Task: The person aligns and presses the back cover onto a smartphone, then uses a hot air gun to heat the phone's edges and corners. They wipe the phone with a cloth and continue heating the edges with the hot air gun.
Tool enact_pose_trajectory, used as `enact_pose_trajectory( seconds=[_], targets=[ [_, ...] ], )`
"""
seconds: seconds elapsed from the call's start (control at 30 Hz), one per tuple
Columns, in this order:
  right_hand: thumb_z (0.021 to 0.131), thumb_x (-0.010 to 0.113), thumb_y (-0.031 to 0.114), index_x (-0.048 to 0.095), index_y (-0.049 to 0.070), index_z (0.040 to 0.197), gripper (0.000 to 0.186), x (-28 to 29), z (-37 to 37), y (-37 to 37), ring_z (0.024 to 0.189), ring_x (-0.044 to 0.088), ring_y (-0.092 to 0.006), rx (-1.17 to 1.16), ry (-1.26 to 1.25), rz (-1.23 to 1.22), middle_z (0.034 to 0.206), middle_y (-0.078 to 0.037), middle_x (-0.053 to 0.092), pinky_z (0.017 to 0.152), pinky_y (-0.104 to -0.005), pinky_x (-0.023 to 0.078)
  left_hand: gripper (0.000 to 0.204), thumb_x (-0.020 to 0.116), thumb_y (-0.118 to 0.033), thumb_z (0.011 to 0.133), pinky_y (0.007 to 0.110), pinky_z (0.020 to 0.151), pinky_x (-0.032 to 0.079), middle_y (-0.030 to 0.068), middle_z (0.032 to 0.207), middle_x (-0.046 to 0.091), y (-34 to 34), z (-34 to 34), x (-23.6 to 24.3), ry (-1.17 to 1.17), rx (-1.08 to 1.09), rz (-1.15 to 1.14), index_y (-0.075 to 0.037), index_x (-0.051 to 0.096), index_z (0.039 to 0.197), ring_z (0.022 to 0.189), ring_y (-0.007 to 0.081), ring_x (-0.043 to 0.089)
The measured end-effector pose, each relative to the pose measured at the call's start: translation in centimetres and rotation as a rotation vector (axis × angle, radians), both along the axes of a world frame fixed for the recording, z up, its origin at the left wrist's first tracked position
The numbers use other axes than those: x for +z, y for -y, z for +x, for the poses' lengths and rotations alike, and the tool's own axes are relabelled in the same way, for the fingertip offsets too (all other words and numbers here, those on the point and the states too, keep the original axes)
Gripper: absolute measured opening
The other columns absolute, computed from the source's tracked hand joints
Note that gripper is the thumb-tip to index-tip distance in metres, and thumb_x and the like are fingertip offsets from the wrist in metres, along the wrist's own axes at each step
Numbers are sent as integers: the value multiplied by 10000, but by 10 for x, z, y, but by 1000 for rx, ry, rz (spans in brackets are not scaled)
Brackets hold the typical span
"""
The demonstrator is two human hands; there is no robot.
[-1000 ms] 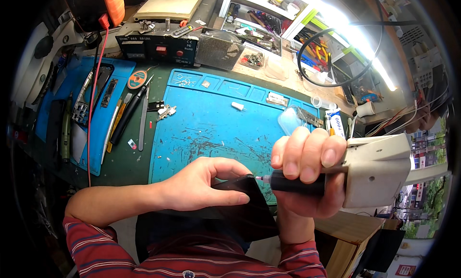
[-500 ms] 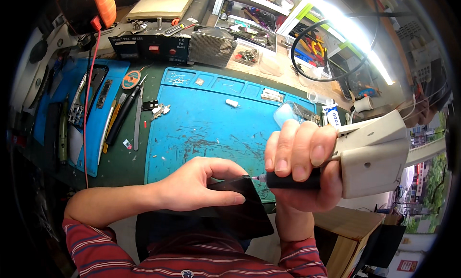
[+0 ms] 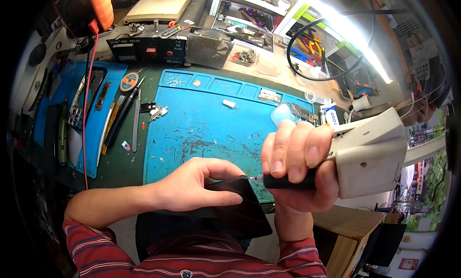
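My left hand (image 3: 185, 187), lower center of the frame, is closed on the black panel (image 3: 249, 215), with the thumb along its face and the fingers at its upper edge. The panel sits tilted at lower center, in front of my striped shirt (image 3: 201, 254). My right hand (image 3: 300, 165), right of center, is wrapped around the black tube (image 3: 289, 181). The tube lies nearly horizontal; its nozzle (image 3: 257, 179) points left to the panel's upper right corner, where I cannot tell contact from a slight gap. The beige tool body (image 3: 370, 170) adjoins this hand on the right side of the frame. Behind both hands, the blue mat (image 3: 192, 119) occupies the center. It carries a white plug (image 3: 229, 104) at upper center and a clear box (image 3: 283, 115) above the right hand. Left of the mat lie the tweezers (image 3: 135, 124), a black pen tool (image 3: 122, 116) and an orange spool (image 3: 129, 81). A phone frame (image 3: 77, 112) lies at left. A black control unit (image 3: 165, 51) stands at upper left.
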State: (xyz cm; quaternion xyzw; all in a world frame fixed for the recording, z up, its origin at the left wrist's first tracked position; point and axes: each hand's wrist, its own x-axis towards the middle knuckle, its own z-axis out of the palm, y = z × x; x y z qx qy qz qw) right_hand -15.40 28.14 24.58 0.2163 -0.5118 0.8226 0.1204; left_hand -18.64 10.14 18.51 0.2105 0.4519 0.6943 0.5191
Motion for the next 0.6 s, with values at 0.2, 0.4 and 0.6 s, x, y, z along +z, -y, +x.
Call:
enact_pose_trajectory(
  seconds=[0.2,0.4,0.6],
  targets=[
    [912,555,305,466,110,893,216,-1,1,-1,721,509,-149,-22,-26,40,719,1,502,624,-279,452,335,701,-62,836,265,932,449,42,1088,637,0,0,1,-22,9,-16,0,587,1145,1018,97,572],
    [899,580,308,469,114,865,226,0,1,0,705,512,-148,-39,-36,57,704,5,504,599,-274,447,327,702,-60,836,264,916,458,39,1071,642,-1,0,2,-45,21,-35,-2,592,1139,997,97,580],
    [887,601,316,470,119,854,239,1,4,0,699,513,-146,-70,-19,76,697,11,505,598,-273,447,318,702,-58,836,263,903,465,39,1061,643,0,-1,3,-23,27,-36,-3,597,1132,986,98,584]
  ],
)
